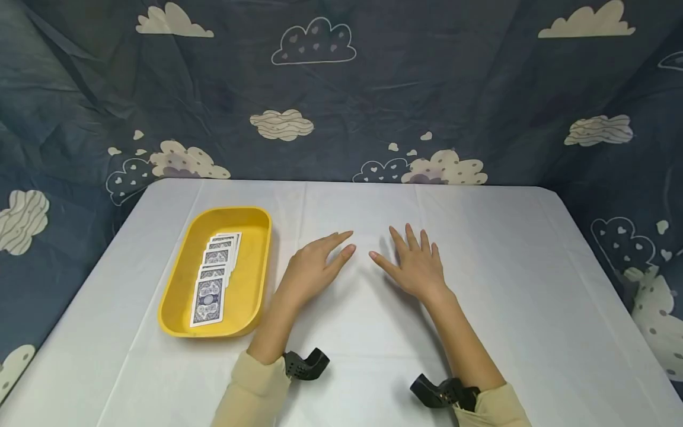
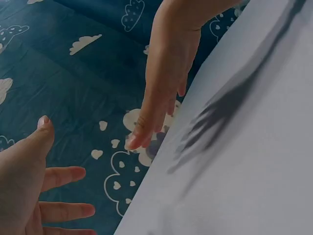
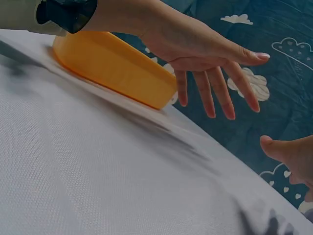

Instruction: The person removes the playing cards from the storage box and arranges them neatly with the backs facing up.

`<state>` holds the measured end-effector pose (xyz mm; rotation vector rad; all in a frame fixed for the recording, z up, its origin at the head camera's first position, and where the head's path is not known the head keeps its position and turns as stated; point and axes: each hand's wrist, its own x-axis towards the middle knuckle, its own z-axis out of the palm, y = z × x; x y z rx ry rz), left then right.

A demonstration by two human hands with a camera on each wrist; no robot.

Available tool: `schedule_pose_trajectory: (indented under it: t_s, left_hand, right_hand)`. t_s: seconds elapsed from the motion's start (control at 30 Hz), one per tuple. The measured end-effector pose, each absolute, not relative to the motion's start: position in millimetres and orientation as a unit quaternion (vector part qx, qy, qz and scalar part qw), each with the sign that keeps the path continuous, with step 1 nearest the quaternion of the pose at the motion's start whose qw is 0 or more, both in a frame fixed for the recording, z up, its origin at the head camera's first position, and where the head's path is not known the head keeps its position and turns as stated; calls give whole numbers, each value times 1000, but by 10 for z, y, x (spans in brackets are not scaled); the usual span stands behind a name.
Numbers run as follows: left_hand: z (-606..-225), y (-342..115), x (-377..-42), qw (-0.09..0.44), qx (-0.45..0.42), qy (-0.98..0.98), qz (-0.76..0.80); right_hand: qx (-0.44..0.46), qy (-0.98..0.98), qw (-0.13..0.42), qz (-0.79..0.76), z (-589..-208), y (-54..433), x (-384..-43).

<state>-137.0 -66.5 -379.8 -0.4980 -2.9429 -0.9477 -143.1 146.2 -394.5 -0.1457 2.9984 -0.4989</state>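
Both hands hover over the middle of the white table with nothing in them. The left hand [image 1: 312, 267], nearer the tray, has its fingers extended to the right, thumb apart. Facing it, the right hand [image 1: 418, 267] spreads its fingers forward, and its thumb points toward the left hand. In the right wrist view the left hand [image 3: 195, 49] hangs above the tabletop with straight fingers. To the left stands a yellow tray [image 1: 259, 261]. Inside it, several playing cards [image 1: 208, 300] lie face down in an overlapping row, showing blue patterned backs.
A white cloth covers the table [image 1: 507, 284], its far edge meeting a dark blue curtain [image 1: 373, 95] with cloud prints. Black wrist cameras are strapped to the left forearm [image 1: 306, 364] and the right forearm [image 1: 443, 392].
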Motion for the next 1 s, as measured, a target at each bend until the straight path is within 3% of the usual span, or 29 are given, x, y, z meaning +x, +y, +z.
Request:
schedule_pose_trajectory:
  t_s: [0.4,0.63,0.87,1.0]
  left_hand:
    - [-3506,-911,-1300,29,-125,-940,-316]
    - [-3376,-1294,-1188,58,-79,-941,-324]
    - [-3400,-1816,-1127,112,10,-939,-325]
    - [-3376,-2083,-1032,88,93,-934,-333]
  right_hand:
    - [-45,981,49,-180,-3932,1451,-1442]
    - [-49,979,46,-191,-3920,1437,-1427]
    - [-49,979,38,-196,-3911,1470,-1425]
    - [-52,977,30,-206,-3938,1469,-1425]
